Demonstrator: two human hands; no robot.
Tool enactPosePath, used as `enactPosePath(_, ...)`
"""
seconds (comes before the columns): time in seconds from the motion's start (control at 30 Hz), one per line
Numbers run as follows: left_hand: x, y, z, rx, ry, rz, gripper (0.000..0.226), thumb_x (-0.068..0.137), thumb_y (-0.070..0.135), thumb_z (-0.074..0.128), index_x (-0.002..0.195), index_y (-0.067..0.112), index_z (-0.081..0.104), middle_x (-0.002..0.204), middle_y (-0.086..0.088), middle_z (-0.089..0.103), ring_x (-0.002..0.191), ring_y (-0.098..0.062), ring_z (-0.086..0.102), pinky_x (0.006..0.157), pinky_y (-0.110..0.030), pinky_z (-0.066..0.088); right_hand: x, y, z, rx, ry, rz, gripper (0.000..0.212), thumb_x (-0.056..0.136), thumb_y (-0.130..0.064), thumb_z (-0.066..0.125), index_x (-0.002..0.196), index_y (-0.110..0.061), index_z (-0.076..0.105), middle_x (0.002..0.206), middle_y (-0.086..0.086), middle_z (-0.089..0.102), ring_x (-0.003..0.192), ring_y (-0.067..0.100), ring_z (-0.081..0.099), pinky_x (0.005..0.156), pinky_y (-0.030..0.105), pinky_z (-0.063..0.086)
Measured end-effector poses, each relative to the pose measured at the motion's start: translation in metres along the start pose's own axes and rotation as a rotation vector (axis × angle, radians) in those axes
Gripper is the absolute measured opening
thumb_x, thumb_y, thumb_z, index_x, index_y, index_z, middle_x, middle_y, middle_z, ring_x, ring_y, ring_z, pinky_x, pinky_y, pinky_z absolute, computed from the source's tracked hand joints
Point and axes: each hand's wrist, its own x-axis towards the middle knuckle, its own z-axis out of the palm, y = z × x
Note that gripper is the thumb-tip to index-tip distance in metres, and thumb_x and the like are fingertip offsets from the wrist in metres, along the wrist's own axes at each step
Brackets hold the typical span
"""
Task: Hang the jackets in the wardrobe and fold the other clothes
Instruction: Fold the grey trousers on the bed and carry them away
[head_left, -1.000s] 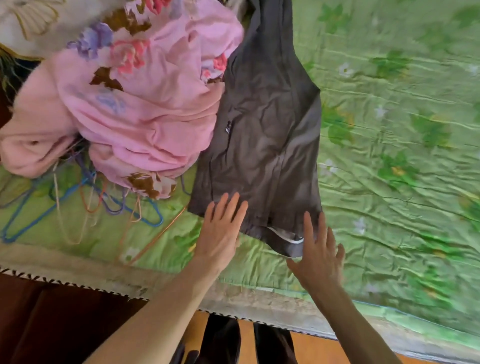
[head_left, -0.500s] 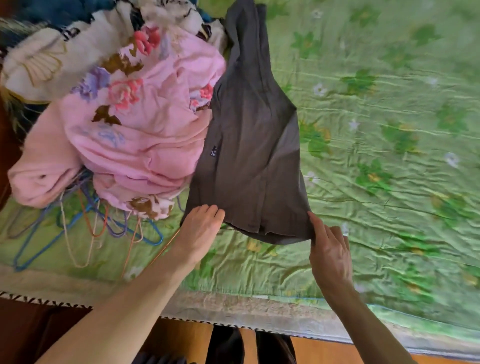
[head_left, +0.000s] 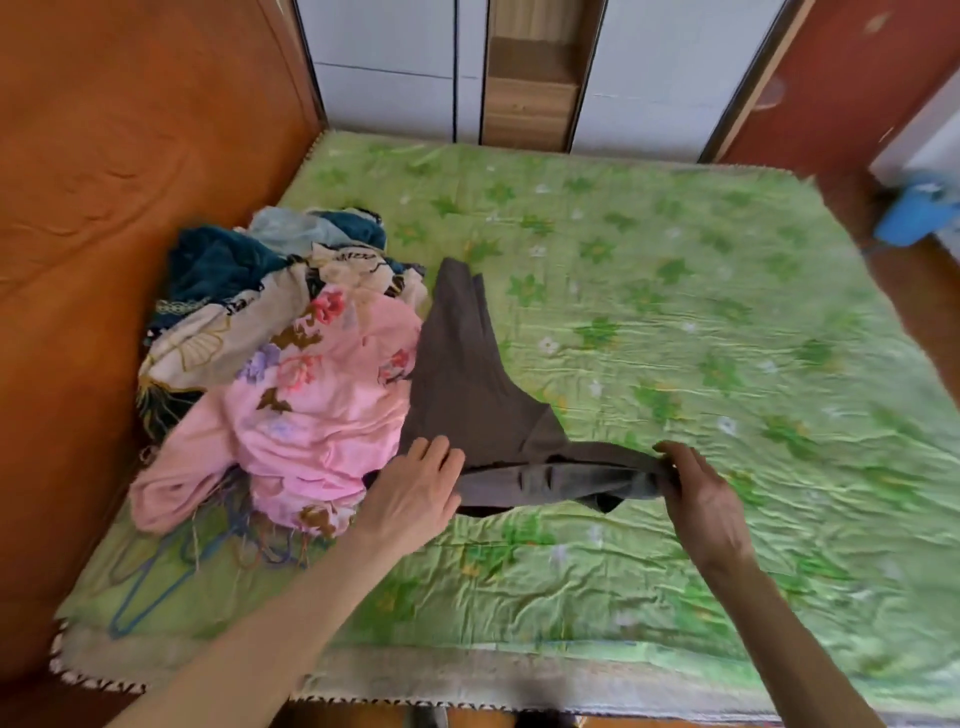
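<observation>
A dark grey-brown garment (head_left: 467, 384) lies lengthwise on the green floral bedcover (head_left: 675, 312), its near hem lifted and stretched sideways. My left hand (head_left: 415, 488) holds the hem's left end, fingers curled over the cloth. At the hem's right end my right hand (head_left: 701, 493) pinches the bunched fabric. A heap of clothes sits to the left: a pink floral piece (head_left: 311, 415), a cream patterned one (head_left: 228, 332) and dark teal cloth (head_left: 213, 260) behind.
Coloured wire hangers (head_left: 156, 566) lie under the heap near the bed's front left corner. An orange wooden board (head_left: 104, 208) borders the bed on the left. White wardrobe doors (head_left: 384, 67) stand beyond the far edge. A blue object (head_left: 914, 213) sits on the floor at right.
The view has lifted, taking in the whole bed and wardrobe. Both hands have taken hold of the grey garment's near hem and pulled it out sideways, off the cover.
</observation>
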Motion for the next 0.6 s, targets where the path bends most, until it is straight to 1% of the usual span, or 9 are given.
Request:
enactPosePath(0.13,0.036,0.006,-0.051,0.021,0.051,0.053,0.017,0.083,0.022,0.061,0.094,0.011,0.055,0.089,-0.007,0.052,0.079,-0.029,0.056,0.053,-0.043,0.051,0.027,0.008,-0.069,0.046,0.001,-0.099,0.024,0.092,0.001,0.064,0.115,-0.007,0.063,0.098,0.015,0.069,0.077,0.040,0.068,0.062,0.047,0.056)
enactPosePath(0.2,0.063,0.010,-0.074,0.091,0.068,0.102,0.016,0.091,0.020,0.067,0.094,0.014,0.053,0.086,-0.005,0.052,0.071,-0.026,0.057,0.046,-0.040,0.046,0.045,0.018,-0.100,0.066,0.032,-0.123,0.029,0.090,-0.006,0.054,0.116,-0.005,0.067,0.103,0.014,0.069,0.086,0.037,0.068,0.071,0.044,0.056)
enactPosePath(0.3,0.105,0.021,-0.117,0.122,0.161,0.117,0.027,0.092,0.014,0.075,0.094,0.015,0.048,0.066,-0.002,0.047,0.046,-0.023,0.052,0.035,-0.029,0.027,0.077,0.038,-0.144,0.110,0.104,-0.058,0.031,0.094,0.002,0.058,0.120,-0.005,0.073,0.110,0.015,0.066,0.095,0.031,0.067,0.082,0.028,0.049)
enactPosePath(0.37,0.131,0.032,-0.146,0.085,0.238,0.097,0.030,0.090,0.020,0.077,0.090,0.015,0.048,0.055,0.002,0.033,0.033,-0.021,0.046,0.033,-0.026,0.031,0.100,0.049,-0.179,0.196,0.119,0.020,0.032,0.092,0.005,0.067,0.120,-0.008,0.074,0.106,0.011,0.070,0.096,0.024,0.067,0.079,0.012,0.044)
enactPosePath(0.4,0.144,0.038,-0.158,0.079,0.270,0.075,0.025,0.092,0.028,0.074,0.086,0.015,0.054,0.052,0.003,0.035,0.032,-0.019,0.046,0.034,-0.028,0.037,0.112,0.054,-0.197,0.248,0.136,0.071,0.029,0.090,0.002,0.072,0.118,-0.009,0.074,0.101,0.007,0.073,0.094,0.020,0.068,0.075,0.008,0.044)
enactPosePath(0.43,0.156,0.042,-0.169,0.062,0.293,0.064,0.025,0.096,0.035,0.067,0.083,0.016,0.059,0.052,0.003,0.042,0.033,-0.019,0.049,0.038,-0.030,0.042,0.124,0.059,-0.215,0.314,0.164,0.127,0.026,0.088,-0.002,0.076,0.113,-0.010,0.074,0.096,0.004,0.074,0.090,0.017,0.069,0.072,0.008,0.046)
enactPosePath(0.5,0.182,0.051,-0.190,-0.028,0.318,0.073,0.034,0.103,0.044,0.054,0.082,0.018,0.060,0.056,0.003,0.052,0.042,-0.022,0.054,0.042,-0.029,0.037,0.147,0.072,-0.251,0.469,0.244,0.190,0.019,0.084,-0.007,0.083,0.100,-0.010,0.074,0.088,0.000,0.074,0.080,0.007,0.070,0.070,0.021,0.054)
enactPosePath(0.57,0.199,0.050,-0.213,-0.116,0.305,0.059,0.032,0.102,0.043,0.060,0.080,0.020,0.058,0.058,0.004,0.053,0.050,-0.021,0.056,0.044,-0.030,0.034,0.166,0.077,-0.268,0.683,0.293,0.235,0.015,0.084,-0.008,0.084,0.090,-0.013,0.072,0.079,-0.003,0.072,0.069,-0.001,0.066,0.070,0.026,0.056)
enactPosePath(0.6,0.211,0.055,-0.226,-0.134,0.312,0.040,0.032,0.100,0.043,0.065,0.078,0.021,0.057,0.058,0.007,0.053,0.053,-0.020,0.056,0.045,-0.031,0.036,0.176,0.081,-0.279,0.808,0.309,0.235,0.015,0.086,-0.009,0.082,0.085,-0.016,0.069,0.075,-0.005,0.070,0.068,0.001,0.064,0.073,0.028,0.054)
